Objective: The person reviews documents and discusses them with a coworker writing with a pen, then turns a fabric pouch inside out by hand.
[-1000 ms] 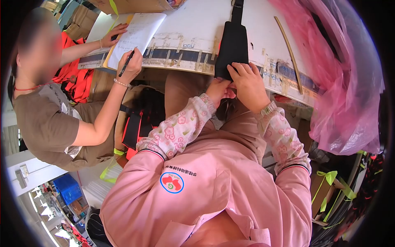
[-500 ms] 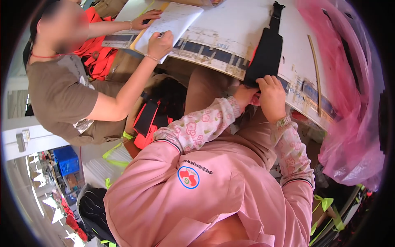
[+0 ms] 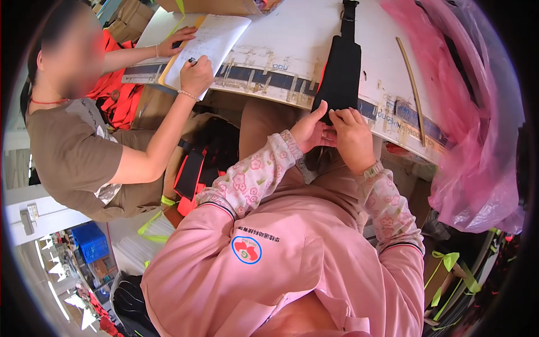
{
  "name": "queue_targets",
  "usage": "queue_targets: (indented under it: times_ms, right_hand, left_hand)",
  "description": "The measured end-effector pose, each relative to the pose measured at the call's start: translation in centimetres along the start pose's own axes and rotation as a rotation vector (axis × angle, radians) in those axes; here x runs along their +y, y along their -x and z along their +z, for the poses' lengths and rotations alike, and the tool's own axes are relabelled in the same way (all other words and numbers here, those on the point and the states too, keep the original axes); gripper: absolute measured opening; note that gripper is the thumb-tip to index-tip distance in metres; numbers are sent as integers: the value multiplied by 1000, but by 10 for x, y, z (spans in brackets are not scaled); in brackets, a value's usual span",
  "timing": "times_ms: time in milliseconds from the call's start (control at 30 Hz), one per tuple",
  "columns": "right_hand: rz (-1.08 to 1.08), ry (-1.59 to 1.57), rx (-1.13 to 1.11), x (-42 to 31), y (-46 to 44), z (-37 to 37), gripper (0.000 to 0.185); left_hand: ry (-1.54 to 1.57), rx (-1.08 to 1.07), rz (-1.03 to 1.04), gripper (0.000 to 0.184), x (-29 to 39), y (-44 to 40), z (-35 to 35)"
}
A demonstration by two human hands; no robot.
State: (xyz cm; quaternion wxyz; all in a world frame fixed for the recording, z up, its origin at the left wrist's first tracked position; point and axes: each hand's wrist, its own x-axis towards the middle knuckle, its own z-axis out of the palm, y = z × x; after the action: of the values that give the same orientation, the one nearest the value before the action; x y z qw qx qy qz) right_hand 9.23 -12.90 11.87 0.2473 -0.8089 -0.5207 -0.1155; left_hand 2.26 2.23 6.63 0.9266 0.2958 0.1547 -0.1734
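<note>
A black padded strap with a red edge lies lengthwise over the white table, its narrow webbing end with a black buckle pointing away from me. Its near end hangs at the table's front edge between my hands. My left hand grips that end from the left, thumb raised along the strap's side and fingers passing beneath. From the right, my right hand pinches the same end, fingertips bent over it. The fingers overlap, so the exact spot they press is hidden.
At the left, a co-worker's hand writes with a pen on a paper pad. A thin wooden stick lies on the table to the right. Pink plastic sheeting hangs beyond it. Black-and-red straps are piled at my left.
My left hand has turned, and its thumb now stands up beside the strap's near end. My right fingers have shifted slightly on it. The whole view has swung, moving the scene left.
</note>
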Motion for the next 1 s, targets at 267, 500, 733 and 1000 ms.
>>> queue_targets:
  times_ms: [267,500,733,1000]
  right_hand:
    - [126,-121,-72,12,-26,-19,46]
    - [138,87,-158,48,-51,41,85]
    - [291,52,-113,96,-97,73,84]
    - [292,-157,-99,122,-98,82,81]
  left_hand:
    - [-174,320,149,27,-22,-15,1]
    - [-412,352,235,40,-30,-6,8]
    - [-478,333,213,39,-36,-14,-2]
    - [-397,256,242,44,-31,-8,-1]
